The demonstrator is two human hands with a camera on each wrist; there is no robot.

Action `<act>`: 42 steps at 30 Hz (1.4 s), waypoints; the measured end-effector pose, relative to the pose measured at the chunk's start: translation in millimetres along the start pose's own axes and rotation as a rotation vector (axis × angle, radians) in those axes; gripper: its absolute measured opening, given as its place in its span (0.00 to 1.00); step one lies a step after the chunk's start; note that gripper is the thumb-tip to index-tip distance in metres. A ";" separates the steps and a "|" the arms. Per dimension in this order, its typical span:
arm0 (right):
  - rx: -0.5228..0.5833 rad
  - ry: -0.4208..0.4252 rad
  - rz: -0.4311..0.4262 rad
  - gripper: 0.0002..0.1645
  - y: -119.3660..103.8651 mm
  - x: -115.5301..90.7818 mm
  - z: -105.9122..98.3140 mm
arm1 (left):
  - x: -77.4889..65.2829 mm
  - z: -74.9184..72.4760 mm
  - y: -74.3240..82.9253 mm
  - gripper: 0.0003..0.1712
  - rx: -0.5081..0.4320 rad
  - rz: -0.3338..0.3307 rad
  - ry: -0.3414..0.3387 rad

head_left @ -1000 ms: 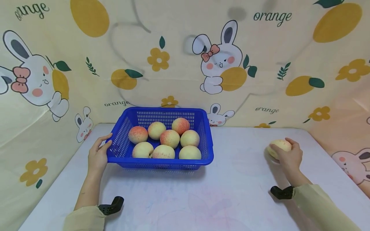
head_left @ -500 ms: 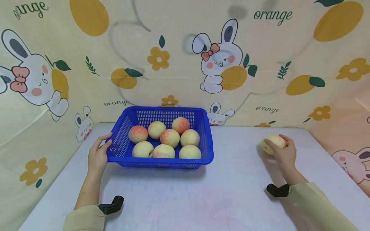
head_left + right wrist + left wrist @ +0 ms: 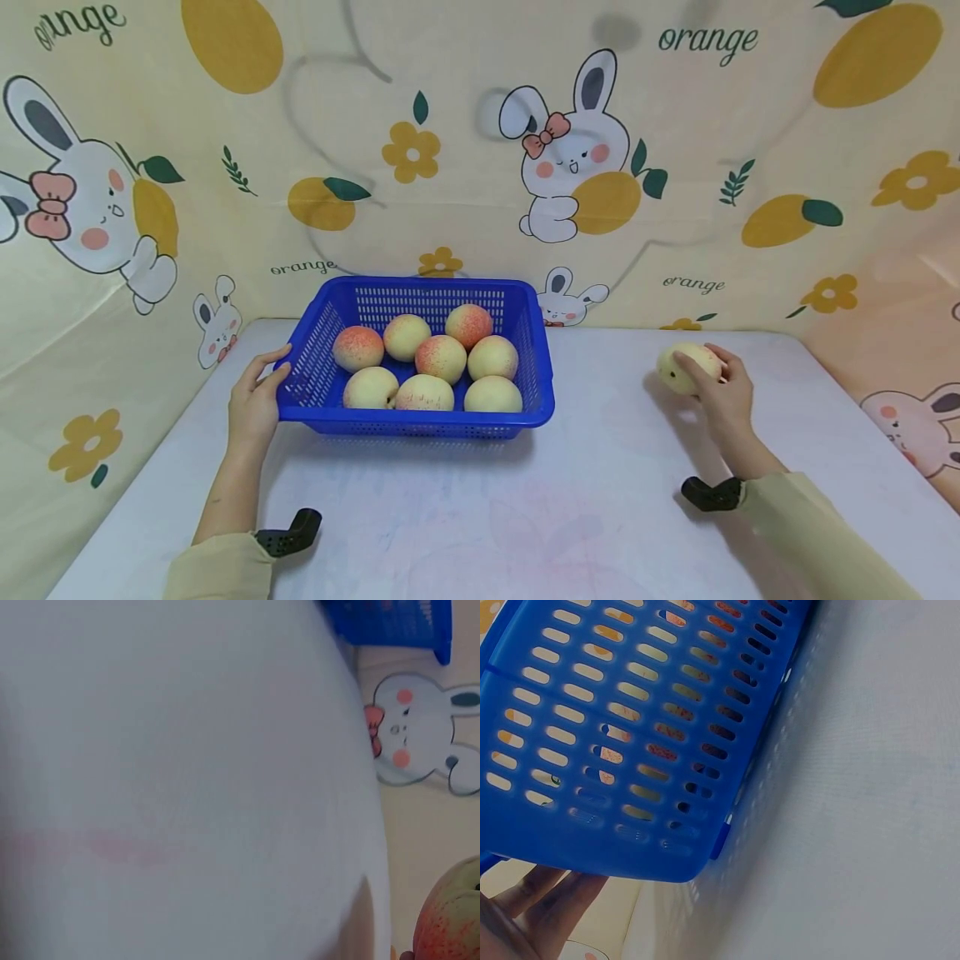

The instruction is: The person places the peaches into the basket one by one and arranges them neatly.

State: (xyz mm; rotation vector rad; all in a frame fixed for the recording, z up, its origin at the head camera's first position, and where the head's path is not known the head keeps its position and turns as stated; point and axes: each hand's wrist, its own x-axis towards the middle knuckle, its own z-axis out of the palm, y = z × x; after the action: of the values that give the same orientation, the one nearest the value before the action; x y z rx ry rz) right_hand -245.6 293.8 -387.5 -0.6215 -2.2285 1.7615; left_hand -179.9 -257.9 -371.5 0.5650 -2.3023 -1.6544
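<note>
A blue plastic basket [image 3: 416, 423] with slotted walls stands on the table and holds several yellow-and-red peaches [image 3: 441, 360]. At its left end my left hand [image 3: 253, 407] grips the rim. In the left wrist view, the fingers [image 3: 551, 904] show below the basket's wall [image 3: 615, 847], partly hidden by it. To the right of the basket, my right hand [image 3: 726, 404] holds a pale yellow peach [image 3: 678, 373] between thumb and fingers, over the table with a shadow below it. The right wrist view shows this peach [image 3: 454, 922] at the lower right corner, its red-speckled side visible.
The white table [image 3: 525, 517] stretches between the two arms. A cream cloth backdrop [image 3: 465, 167] printed with rabbits and oranges hangs right behind the basket and along both sides. Each sleeve has a black wrist mount [image 3: 711, 493] at its cuff.
My right hand has carried the peach left and slightly away across the table, toward the basket. The left hand and the basket have stayed in place.
</note>
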 end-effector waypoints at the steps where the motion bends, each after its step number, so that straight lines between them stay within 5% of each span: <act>1: 0.035 -0.011 0.001 0.45 -1.0 -1.2 1.0 | 0.1 0.0 -0.1 0.24 -0.001 -0.001 -0.001; 5: 0.143 -0.041 -0.001 0.38 -4.2 -4.9 5.5 | 0.0 -0.6 -0.6 0.25 -0.007 0.003 -0.003; 11: 0.153 -0.076 -0.017 0.29 -8.6 -10.7 10.6 | 0.4 0.1 -1.4 0.25 -0.009 0.007 -0.003; 42: 0.262 -0.319 -0.079 0.26 -34.8 -44.3 46.2 | -0.4 0.1 -1.1 0.25 -0.014 0.007 -0.007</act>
State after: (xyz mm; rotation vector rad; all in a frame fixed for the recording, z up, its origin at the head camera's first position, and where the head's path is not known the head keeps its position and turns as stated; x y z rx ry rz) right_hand -232.8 226.8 -361.9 -0.2058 -2.1174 2.1892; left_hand -179.3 -258.0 -372.5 0.5484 -2.2931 -1.6709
